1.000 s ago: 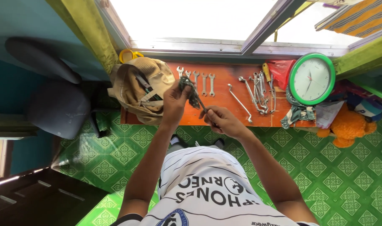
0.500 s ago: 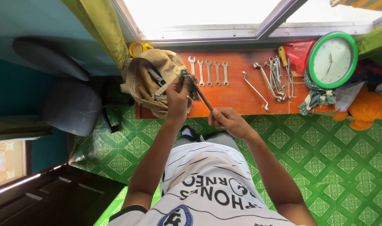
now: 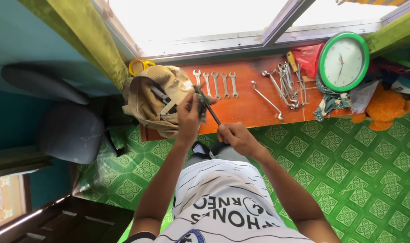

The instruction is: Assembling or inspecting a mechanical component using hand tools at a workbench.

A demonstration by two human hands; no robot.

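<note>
My right hand (image 3: 235,137) grips the lower end of a long slim metal wrench (image 3: 210,109) that slants up to the left. Around the wrench's upper part, my left hand (image 3: 189,115) presses a dark rag (image 3: 200,108). Both hands are raised over the near edge of an orange wooden board (image 3: 245,110) on the floor. Just left of my left hand sits a tan tool bag (image 3: 153,99) with tools poking out. A row of small open-end wrenches (image 3: 215,83) lies on the board just beyond my hands.
A long bent wrench (image 3: 267,99) and a heap of wrenches (image 3: 287,84) lie further right on the board. A green-rimmed clock (image 3: 343,60), a red bag (image 3: 308,55) and an orange plush toy (image 3: 384,106) are at right. A grey chair (image 3: 65,130) stands left; green patterned floor (image 3: 349,171) surrounds.
The view has shifted, so the board and tools sit further right. My left hand with the rag has slid up the wrench, and both hands sit closer to the tool bag.
</note>
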